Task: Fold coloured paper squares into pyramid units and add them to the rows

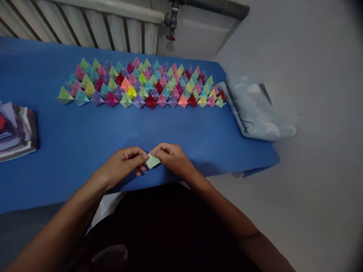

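On the near side of the origami boats: pale-green folded paper, held from two sides.
Left hand clamps its left side, right hand the part towards the boats.

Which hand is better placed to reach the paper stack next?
Probably the left hand: the paper stack lies on that side, and the right hand is farther off. Both hands hold the pale green paper, so the left would first have to let go.
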`<action>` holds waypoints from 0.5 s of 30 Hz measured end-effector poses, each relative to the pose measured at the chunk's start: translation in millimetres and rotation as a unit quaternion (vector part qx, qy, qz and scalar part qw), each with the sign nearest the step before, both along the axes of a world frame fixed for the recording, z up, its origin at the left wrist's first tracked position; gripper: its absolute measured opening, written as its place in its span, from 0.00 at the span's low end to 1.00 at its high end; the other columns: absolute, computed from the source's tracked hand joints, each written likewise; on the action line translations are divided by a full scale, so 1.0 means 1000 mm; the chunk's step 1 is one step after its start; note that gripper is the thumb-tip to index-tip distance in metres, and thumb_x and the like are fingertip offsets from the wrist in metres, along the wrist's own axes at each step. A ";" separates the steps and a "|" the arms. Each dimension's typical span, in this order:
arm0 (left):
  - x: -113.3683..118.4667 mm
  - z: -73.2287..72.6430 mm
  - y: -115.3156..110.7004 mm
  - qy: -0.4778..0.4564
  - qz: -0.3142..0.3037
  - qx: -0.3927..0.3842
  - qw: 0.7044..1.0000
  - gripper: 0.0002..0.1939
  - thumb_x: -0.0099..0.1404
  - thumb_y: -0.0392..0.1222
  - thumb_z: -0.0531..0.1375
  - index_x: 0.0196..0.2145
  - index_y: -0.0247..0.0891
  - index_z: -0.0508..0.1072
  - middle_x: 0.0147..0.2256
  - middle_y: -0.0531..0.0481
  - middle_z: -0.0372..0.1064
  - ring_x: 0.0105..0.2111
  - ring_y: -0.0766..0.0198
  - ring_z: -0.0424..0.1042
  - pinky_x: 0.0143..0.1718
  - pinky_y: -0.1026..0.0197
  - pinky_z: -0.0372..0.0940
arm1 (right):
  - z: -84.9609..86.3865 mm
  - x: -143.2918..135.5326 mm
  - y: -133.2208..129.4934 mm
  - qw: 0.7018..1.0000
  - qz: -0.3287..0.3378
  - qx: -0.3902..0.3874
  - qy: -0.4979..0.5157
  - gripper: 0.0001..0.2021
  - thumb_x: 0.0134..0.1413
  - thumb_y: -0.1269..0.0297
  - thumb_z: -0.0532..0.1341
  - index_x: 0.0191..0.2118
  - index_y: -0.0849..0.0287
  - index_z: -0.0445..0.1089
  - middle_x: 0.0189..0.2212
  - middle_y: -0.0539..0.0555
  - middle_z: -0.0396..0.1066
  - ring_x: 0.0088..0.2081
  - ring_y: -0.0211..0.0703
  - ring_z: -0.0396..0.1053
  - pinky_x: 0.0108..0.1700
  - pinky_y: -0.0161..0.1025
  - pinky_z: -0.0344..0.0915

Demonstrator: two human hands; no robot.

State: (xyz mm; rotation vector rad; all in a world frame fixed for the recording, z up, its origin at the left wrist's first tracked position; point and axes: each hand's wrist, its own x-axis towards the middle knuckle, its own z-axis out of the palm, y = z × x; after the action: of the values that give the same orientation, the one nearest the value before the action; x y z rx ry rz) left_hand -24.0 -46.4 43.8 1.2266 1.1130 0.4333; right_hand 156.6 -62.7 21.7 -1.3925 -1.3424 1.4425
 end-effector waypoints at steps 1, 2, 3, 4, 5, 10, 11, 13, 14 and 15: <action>0.000 0.001 0.001 0.009 0.004 -0.001 1.000 0.15 0.55 0.54 0.65 0.25 0.38 0.74 0.22 0.52 0.71 0.21 0.67 0.68 0.25 0.64 0.65 | 0.000 0.000 0.000 1.000 0.005 0.003 -0.016 0.11 0.54 0.57 0.61 0.27 0.57 0.70 0.22 0.45 0.65 0.25 0.34 0.61 0.30 0.34 0.59; 0.000 0.001 0.001 0.020 0.008 -0.005 1.000 0.15 0.54 0.53 0.65 0.25 0.39 0.73 0.21 0.53 0.69 0.19 0.68 0.66 0.22 0.65 0.63 | -0.001 -0.001 -0.001 0.999 0.001 0.019 -0.039 0.10 0.55 0.57 0.61 0.28 0.57 0.71 0.23 0.46 0.67 0.26 0.34 0.62 0.31 0.34 0.60; 0.000 0.001 0.001 0.030 0.012 -0.009 0.999 0.14 0.54 0.53 0.65 0.24 0.39 0.72 0.19 0.54 0.68 0.18 0.68 0.65 0.20 0.66 0.61 | -0.001 0.000 -0.003 0.996 -0.014 0.050 -0.067 0.09 0.55 0.58 0.62 0.29 0.57 0.71 0.24 0.46 0.68 0.27 0.35 0.63 0.31 0.34 0.60; 0.001 0.000 0.000 0.041 0.019 -0.012 0.999 0.14 0.54 0.52 0.64 0.24 0.39 0.72 0.18 0.55 0.66 0.17 0.69 0.62 0.18 0.67 0.58 | -0.001 0.001 -0.005 0.990 -0.032 0.093 -0.099 0.07 0.56 0.60 0.61 0.31 0.56 0.71 0.26 0.47 0.69 0.28 0.36 0.65 0.33 0.35 0.61; 0.002 -0.001 0.000 0.053 0.027 -0.013 0.998 0.14 0.54 0.52 0.64 0.23 0.39 0.71 0.17 0.56 0.64 0.15 0.69 0.60 0.16 0.67 0.56 | -0.002 0.002 -0.008 0.980 -0.043 0.143 -0.131 0.06 0.57 0.61 0.61 0.32 0.56 0.71 0.28 0.48 0.71 0.30 0.37 0.66 0.35 0.36 0.63; 0.005 -0.009 0.000 0.131 -0.019 0.061 0.989 0.11 0.58 0.49 0.59 0.23 0.42 0.72 0.13 0.58 0.58 0.13 0.68 0.56 0.15 0.65 0.52 | -0.007 0.011 -0.024 0.919 0.094 0.306 -0.229 0.09 0.60 0.71 0.55 0.40 0.56 0.72 0.39 0.54 0.77 0.41 0.43 0.72 0.47 0.42 0.64; 0.004 -0.011 0.000 0.154 -0.037 0.099 0.982 0.11 0.59 0.48 0.58 0.23 0.42 0.72 0.14 0.57 0.59 0.14 0.67 0.57 0.16 0.65 0.52 | -0.009 0.012 -0.026 0.907 0.122 0.318 -0.245 0.10 0.59 0.72 0.55 0.43 0.57 0.72 0.41 0.55 0.77 0.43 0.44 0.72 0.48 0.44 0.64; 0.001 -0.014 0.002 0.219 -0.063 0.178 0.957 0.10 0.60 0.46 0.57 0.23 0.43 0.72 0.15 0.56 0.61 0.16 0.65 0.59 0.19 0.63 0.52 | -0.011 0.013 -0.029 0.890 0.155 0.330 -0.276 0.13 0.58 0.73 0.55 0.47 0.59 0.71 0.44 0.58 0.77 0.44 0.46 0.72 0.50 0.46 0.63; -0.001 -0.015 0.002 0.256 -0.066 0.215 0.940 0.09 0.59 0.45 0.58 0.24 0.43 0.73 0.16 0.55 0.63 0.17 0.64 0.60 0.21 0.62 0.52 | -0.012 0.013 -0.029 0.885 0.162 0.329 -0.287 0.14 0.58 0.73 0.56 0.47 0.59 0.71 0.45 0.59 0.77 0.45 0.47 0.71 0.50 0.46 0.63; -0.003 -0.016 0.002 0.287 -0.066 0.250 0.922 0.07 0.59 0.45 0.60 0.26 0.43 0.73 0.18 0.54 0.65 0.19 0.63 0.61 0.22 0.61 0.53 | -0.013 0.012 -0.030 0.881 0.169 0.328 -0.296 0.14 0.58 0.73 0.56 0.48 0.60 0.71 0.45 0.59 0.77 0.45 0.47 0.71 0.49 0.46 0.63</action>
State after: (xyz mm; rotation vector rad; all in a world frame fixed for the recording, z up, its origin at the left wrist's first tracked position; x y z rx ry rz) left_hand -26.7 -44.3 27.5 1.9520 1.4499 0.2611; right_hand 169.0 -92.3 9.0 -1.1899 -2.2903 0.6072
